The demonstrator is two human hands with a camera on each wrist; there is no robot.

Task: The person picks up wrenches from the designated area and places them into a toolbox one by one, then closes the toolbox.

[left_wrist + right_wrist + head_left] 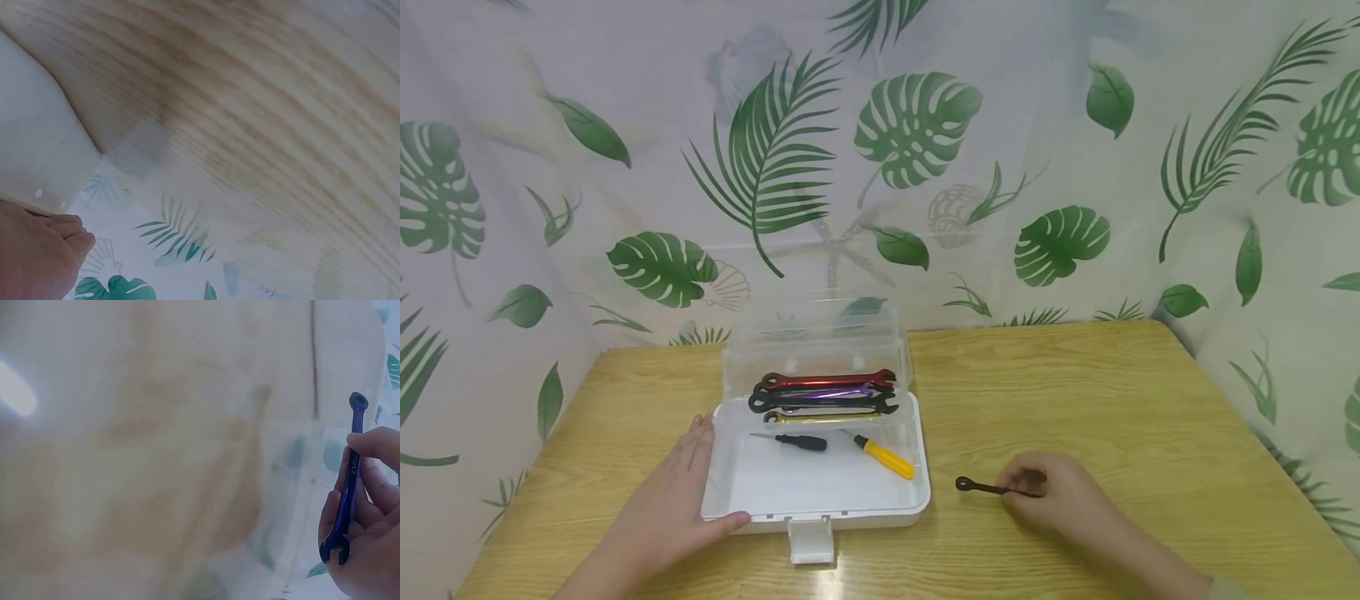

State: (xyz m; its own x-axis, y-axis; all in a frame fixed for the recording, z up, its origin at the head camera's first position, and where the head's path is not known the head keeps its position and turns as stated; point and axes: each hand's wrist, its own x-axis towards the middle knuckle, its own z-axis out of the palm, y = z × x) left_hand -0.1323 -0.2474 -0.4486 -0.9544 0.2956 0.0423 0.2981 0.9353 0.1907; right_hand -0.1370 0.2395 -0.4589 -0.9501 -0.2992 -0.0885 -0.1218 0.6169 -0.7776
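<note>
My right hand point(1060, 496) pinches a combination wrench point(979, 485) above the table, right of a white plastic toolbox point(820, 521). In the right wrist view the wrench point(347, 487) looks dark blue, its ring end up and its open end by the palm. My left hand point(670, 500) rests along the toolbox's left side, fingers straight and thumb at the front rim. The box's clear lid stands raised at the back. Red point(827, 380), purple, black point(820, 402) and yellow wrenches lie in its rear part. In front lie a black-handled screwdriver point(805, 442) and a yellow-handled one point(889, 459).
The toolbox's white latch point(811, 542) hangs down at the front, over the wooden table point(1075, 392). Behind and beside the table hangs a leaf-patterned cloth point(985, 250).
</note>
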